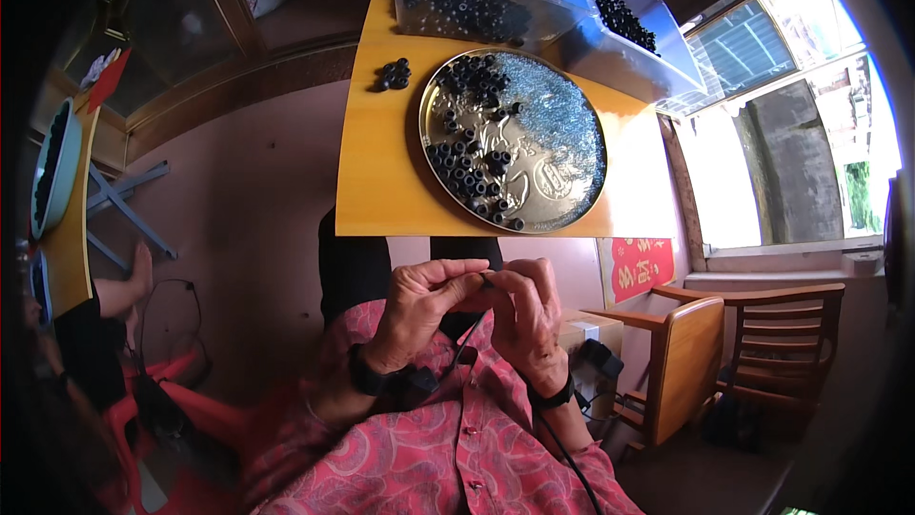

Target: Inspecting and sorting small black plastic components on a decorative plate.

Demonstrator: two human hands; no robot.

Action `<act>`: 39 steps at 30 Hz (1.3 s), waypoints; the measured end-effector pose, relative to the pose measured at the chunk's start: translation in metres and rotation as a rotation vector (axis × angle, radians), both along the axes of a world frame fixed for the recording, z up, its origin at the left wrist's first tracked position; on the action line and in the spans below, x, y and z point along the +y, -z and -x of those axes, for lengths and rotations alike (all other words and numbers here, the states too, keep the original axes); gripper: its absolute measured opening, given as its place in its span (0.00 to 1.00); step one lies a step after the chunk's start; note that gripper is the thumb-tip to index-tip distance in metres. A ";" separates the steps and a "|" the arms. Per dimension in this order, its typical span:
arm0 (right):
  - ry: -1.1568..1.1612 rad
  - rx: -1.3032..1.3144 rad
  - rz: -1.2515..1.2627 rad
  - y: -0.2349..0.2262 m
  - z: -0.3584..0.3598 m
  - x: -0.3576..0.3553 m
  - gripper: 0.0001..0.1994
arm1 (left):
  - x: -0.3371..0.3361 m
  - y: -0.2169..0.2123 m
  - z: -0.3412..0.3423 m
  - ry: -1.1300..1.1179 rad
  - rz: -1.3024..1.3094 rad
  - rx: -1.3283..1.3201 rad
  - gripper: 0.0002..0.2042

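Close to my chest, just off the table's near edge, my left hand [417, 303] and my right hand [530, 320] meet at the fingertips. Both are closed in a pinch around a small black part [487, 280], mostly hidden by the fingers. Beyond them a round metal tray [522, 181] lies on the yellow table [376, 162]. Short black hollow cylinders [467, 172] are scattered over its left side, with more heaped at the back. Tiny shiny pieces [562, 115] cover its right side.
Several black pieces [394, 75] sit left of the tray. Behind it stand a clear plastic box [486, 15] and a bluish box [658, 62], both holding black pieces. Wooden chairs [691, 367] are at the right. At far left another person's leg [119, 296] shows beside a second table.
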State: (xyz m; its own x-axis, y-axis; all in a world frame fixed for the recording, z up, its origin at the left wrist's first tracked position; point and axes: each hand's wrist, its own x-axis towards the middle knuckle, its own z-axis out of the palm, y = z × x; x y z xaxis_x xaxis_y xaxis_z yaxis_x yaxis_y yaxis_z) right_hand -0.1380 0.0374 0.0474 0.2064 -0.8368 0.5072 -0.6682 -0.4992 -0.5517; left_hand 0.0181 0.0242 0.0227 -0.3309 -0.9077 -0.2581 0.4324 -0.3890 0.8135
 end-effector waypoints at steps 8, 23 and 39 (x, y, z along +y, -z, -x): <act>-0.039 0.110 -0.034 -0.006 0.001 0.001 0.14 | 0.002 -0.001 0.002 0.026 -0.045 0.021 0.13; 0.031 -0.135 -0.217 0.001 0.000 0.010 0.12 | 0.000 0.004 0.002 0.077 -0.030 -0.032 0.14; 0.032 -0.715 -0.697 -0.002 -0.027 0.000 0.31 | 0.002 0.005 0.002 0.013 0.008 0.476 0.18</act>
State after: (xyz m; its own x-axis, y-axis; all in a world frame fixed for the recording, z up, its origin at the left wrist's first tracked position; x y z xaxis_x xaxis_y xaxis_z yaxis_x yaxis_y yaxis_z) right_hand -0.1110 0.0378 0.0495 0.0162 -0.9945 -0.1030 -0.0724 0.1016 -0.9922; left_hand 0.0164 0.0259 0.0173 -0.4219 -0.9041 -0.0679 0.7533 -0.3912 0.5287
